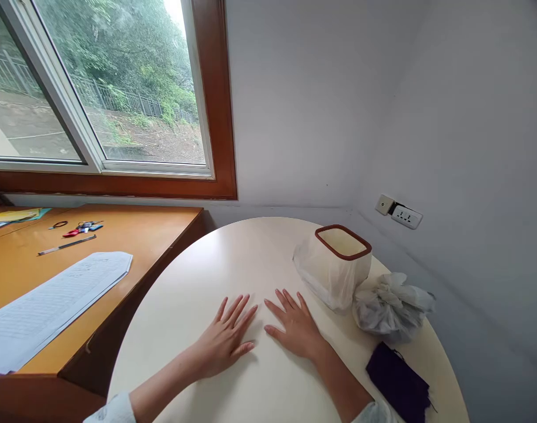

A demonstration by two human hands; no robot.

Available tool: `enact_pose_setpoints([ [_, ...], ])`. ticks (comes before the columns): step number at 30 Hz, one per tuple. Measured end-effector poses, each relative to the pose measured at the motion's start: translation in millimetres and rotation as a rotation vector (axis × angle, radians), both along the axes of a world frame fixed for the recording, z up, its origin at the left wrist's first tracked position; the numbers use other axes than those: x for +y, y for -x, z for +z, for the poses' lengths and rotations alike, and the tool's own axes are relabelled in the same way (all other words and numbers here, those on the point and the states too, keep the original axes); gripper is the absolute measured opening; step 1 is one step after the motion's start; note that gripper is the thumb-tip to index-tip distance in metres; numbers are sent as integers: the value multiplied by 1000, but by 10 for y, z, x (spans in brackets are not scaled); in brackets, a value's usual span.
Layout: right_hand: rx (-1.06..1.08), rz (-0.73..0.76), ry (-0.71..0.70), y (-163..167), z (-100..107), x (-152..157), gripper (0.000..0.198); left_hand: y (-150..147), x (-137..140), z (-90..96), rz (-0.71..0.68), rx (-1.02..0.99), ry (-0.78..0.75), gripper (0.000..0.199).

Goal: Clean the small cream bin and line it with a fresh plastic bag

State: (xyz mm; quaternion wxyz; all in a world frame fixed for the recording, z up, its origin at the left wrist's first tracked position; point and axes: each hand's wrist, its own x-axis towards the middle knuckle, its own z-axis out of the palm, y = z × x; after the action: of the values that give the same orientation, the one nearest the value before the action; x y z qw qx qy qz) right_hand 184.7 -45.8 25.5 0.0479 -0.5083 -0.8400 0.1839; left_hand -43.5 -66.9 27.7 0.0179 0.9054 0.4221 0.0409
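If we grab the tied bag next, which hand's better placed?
Probably the right hand: it's spread palm down, nearer the tied bag. The left hand is farther away, with the right in between.

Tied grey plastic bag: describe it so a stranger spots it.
On the round cream table, look right. Between the brown-rimmed white bin and the dark-purple cloth sits the tied grey plastic bag, the only item there with a bunched, knotted top.

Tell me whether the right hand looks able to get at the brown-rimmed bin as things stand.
Probably yes: the right hand rests palm down, apparently holding nothing, and only bare tabletop shows between its fingers and the brown-rimmed bin.
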Motion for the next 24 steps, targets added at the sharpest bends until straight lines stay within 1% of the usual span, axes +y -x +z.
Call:
enact_pose_setpoints([
  [3, -8, -1, 6, 3, -10, 9, 58, -44, 12, -163, 31, -16, 14, 59],
  [6, 9, 3, -8, -3, -37, 14, 58, -48, 19, -231, 38, -35, 19, 60],
  [14, 32, 10, -55, -15, -104, 19, 59, -51, 1, -201, 62, -55, 62, 59],
  [24, 56, 12, -69, -19, -137, 18, 59, -46, -25, -215, 98, -116, 23, 54],
])
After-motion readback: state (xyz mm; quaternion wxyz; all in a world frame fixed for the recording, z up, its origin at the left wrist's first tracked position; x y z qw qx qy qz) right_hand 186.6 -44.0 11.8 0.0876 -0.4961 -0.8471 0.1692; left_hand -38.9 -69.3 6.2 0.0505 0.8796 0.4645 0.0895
